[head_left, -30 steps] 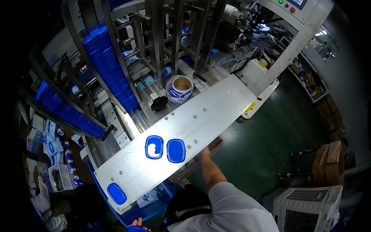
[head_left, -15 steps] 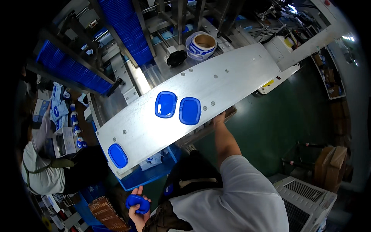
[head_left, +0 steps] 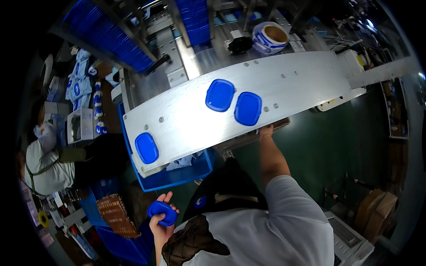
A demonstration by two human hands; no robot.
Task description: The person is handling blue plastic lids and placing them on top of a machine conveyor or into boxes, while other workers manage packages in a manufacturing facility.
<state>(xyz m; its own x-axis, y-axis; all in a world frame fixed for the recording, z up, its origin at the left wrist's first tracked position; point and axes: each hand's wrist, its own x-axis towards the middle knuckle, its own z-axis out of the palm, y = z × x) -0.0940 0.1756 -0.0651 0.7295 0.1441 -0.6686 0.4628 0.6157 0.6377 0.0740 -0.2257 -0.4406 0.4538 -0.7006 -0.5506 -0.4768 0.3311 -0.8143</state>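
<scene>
My left hand (head_left: 160, 221) is down at my side below the table, gripping a blue rounded-rectangle lid (head_left: 163, 213). My right hand (head_left: 265, 131) rests on the near edge of the long metal table (head_left: 310, 80), just under two blue lids. Those two lids lie side by side in the middle of the table, one to the left (head_left: 220, 95) and one to the right (head_left: 248, 108). A third blue lid (head_left: 146, 148) sits near the table's left end.
A blue bin (head_left: 177, 175) with a rag sits under the table's left end. Racks of stacked blue parts (head_left: 111, 37) rise behind the table, beside a roll of tape (head_left: 270, 37). Another person (head_left: 42, 164) works at far left. A brown woven basket (head_left: 117, 215) stands low left.
The view has tilted down and closer. My left hand with its blue lid has come up slightly into view; my right hand stays at the table edge. The table's lids have not moved.
</scene>
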